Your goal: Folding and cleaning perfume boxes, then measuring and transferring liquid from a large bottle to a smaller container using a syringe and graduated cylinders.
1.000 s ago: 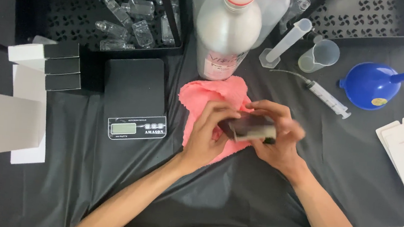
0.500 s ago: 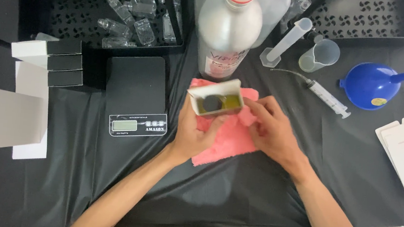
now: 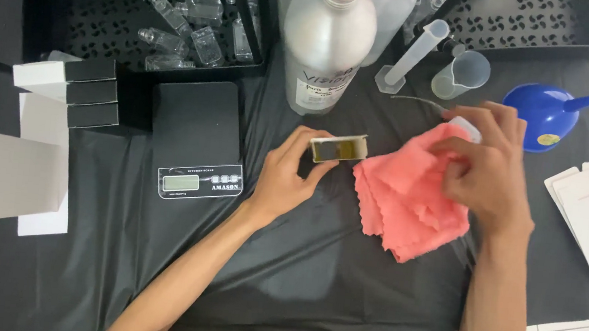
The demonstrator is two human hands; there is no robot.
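On the black table, the left hand [image 3: 286, 175] pinches a small box [image 3: 338, 148] by its left end, so the box lies sideways, long way left to right. Just right of it, the right hand [image 3: 485, 166] presses its bent fingers on a pink cloth [image 3: 406, 201], gripping nothing firmly.

Two bare forearms, hands [image 3: 286, 175] ungloved, sleeveless.
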